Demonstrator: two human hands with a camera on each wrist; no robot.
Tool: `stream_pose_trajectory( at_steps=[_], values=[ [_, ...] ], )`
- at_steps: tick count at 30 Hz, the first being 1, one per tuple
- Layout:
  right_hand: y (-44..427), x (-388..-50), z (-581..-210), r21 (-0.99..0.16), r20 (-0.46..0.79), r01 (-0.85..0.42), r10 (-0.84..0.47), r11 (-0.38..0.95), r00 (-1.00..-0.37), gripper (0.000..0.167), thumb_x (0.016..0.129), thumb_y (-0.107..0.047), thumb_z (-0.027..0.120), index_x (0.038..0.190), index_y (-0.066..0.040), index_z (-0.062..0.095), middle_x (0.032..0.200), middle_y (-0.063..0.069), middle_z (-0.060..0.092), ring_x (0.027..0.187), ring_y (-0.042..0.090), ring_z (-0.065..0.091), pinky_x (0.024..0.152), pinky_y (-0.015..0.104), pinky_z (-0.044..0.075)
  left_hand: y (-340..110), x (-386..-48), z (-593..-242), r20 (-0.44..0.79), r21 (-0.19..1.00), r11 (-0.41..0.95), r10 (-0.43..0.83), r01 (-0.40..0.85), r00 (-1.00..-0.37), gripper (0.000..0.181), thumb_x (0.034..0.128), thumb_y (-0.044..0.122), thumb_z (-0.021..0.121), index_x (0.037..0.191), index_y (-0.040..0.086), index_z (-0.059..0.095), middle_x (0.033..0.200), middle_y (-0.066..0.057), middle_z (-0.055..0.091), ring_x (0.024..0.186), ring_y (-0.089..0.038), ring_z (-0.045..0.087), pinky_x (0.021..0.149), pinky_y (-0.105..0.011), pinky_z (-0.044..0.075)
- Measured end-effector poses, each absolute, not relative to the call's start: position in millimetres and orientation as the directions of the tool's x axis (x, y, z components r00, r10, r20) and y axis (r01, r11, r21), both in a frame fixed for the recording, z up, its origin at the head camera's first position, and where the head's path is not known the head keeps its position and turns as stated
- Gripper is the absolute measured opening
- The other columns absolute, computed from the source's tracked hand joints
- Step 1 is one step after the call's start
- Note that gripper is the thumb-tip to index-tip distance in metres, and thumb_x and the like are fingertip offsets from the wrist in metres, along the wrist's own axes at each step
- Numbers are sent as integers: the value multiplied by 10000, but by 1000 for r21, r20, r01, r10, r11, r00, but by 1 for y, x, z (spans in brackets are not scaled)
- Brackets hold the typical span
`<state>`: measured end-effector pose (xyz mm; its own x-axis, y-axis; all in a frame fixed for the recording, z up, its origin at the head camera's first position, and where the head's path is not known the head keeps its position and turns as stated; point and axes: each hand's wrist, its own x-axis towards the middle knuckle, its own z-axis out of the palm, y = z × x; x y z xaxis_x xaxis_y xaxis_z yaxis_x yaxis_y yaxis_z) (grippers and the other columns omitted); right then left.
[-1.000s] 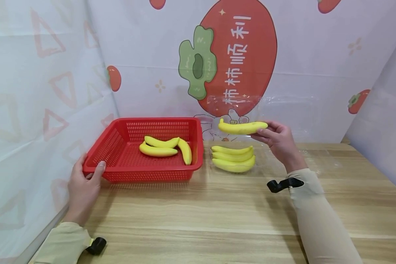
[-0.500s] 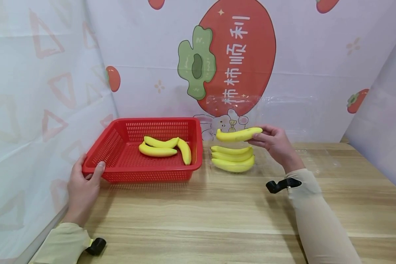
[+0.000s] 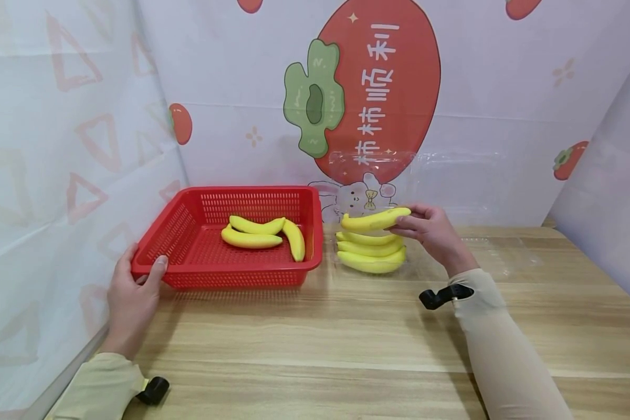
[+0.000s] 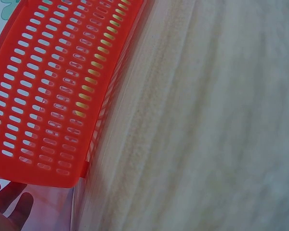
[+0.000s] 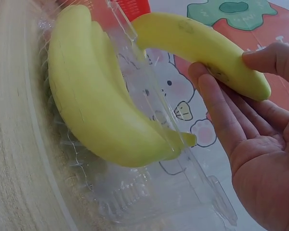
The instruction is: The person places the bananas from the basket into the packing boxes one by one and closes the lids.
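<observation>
My right hand [image 3: 433, 236] pinches one end of a yellow banana [image 3: 373, 221], thumb on top and fingers beneath, as the right wrist view shows. That banana hovers just above and behind a row of bananas [image 3: 371, 262] lying in a clear plastic container [image 5: 178, 197]. With thumb over the rim, my left hand [image 3: 135, 300] grips the near left corner of a red basket [image 3: 236, 277]. Inside the basket lie three bananas [image 3: 252, 240], grouped toward its right side. The left wrist view shows the basket's slotted wall [image 4: 48, 86] and a few fingertips at its corner.
The container's clear lid [image 3: 457, 181] stands raised against the printed backdrop [image 3: 504, 76]. Its right part [image 3: 499, 254] reaches across the wooden table [image 3: 304, 350]. A white cloth wall [image 3: 47, 192] stands close beside the left hand.
My right hand has lowered and shifted slightly left, bringing the held banana down toward the row in the container. The left hand and basket have stayed put.
</observation>
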<state>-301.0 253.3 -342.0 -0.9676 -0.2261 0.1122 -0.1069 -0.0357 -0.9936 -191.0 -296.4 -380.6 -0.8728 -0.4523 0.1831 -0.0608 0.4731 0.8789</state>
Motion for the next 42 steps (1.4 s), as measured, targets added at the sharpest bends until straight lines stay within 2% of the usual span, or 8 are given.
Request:
stream_pose_trajectory(
  at_steps=[7, 17, 20, 26, 29, 32, 38, 42],
  values=[
    [252, -299, -341, -996, 89, -86, -228, -25, -970, 565, 1068, -119, 618, 1506, 171, 408, 1094, -57, 751, 980, 97, 784, 914, 252, 623, -296, -191, -380, 193, 880, 473, -450, -49, -872, 795, 1057, 459, 576, 1718, 239, 192, 1700, -116, 390, 1117, -29, 541, 759, 28, 428],
    [251, -302, -345, -995, 88, -78, -225, -56, -970, 530, 1068, -110, 615, 1483, 158, 424, 1102, -30, 738, 985, 106, 782, 911, 260, 627, -295, -190, -380, 179, 882, 468, -448, -59, -876, 803, 1060, 461, 570, 1721, 240, 173, 1713, -110, 369, 1158, -83, 547, 759, 29, 429],
    [251, -303, -346, -995, 90, -80, -217, -56, -972, 455, 1066, -104, 616, 1441, 114, 481, 1093, -33, 743, 975, 111, 784, 902, 265, 631, -295, -190, -381, 172, 883, 465, -449, -65, -877, 805, 1060, 467, 567, 1722, 242, 167, 1715, -110, 366, 1172, -100, 546, 759, 30, 428],
    [250, -304, -347, -993, 96, -80, -196, -86, -976, 269, 1048, -107, 654, 1309, -52, 614, 1104, -21, 762, 960, 146, 795, 892, 291, 637, -296, -190, -381, 180, 881, 469, -451, -61, -874, 803, 1058, 470, 570, 1720, 244, 177, 1708, -118, 374, 1131, -57, 541, 753, 25, 433],
    [250, -304, -347, -992, 92, -74, -195, -98, -976, 243, 1045, -105, 660, 1285, -80, 630, 1116, -14, 764, 958, 153, 796, 899, 296, 635, -296, -190, -381, 182, 881, 469, -449, -57, -875, 808, 1055, 478, 571, 1721, 243, 177, 1708, -117, 374, 1136, -66, 542, 753, 22, 435],
    [249, -305, -346, -994, 82, -67, -182, -87, -980, 272, 1044, -104, 661, 1307, -53, 621, 1122, -13, 756, 959, 150, 794, 904, 294, 633, -296, -190, -380, 185, 879, 473, -444, -54, -877, 811, 1057, 481, 567, 1721, 239, 171, 1709, -126, 369, 1138, -66, 541, 754, 22, 436],
    [249, -304, -345, -998, 54, -48, -152, -46, -987, 523, 1056, -125, 644, 1484, 110, 458, 1116, -21, 714, 966, 124, 785, 913, 258, 626, -296, -190, -380, 187, 880, 472, -442, -51, -877, 806, 1058, 471, 569, 1721, 238, 175, 1710, -118, 369, 1145, -66, 547, 758, 26, 434],
    [248, -304, -345, -999, 35, -33, -117, -20, -992, 507, 1056, -151, 652, 1481, 67, 482, 1160, -2, 694, 971, 117, 785, 919, 249, 621, -296, -190, -380, 183, 883, 466, -445, -52, -877, 803, 1058, 464, 572, 1721, 244, 175, 1715, -109, 364, 1164, -83, 546, 762, 29, 431]
  ],
)
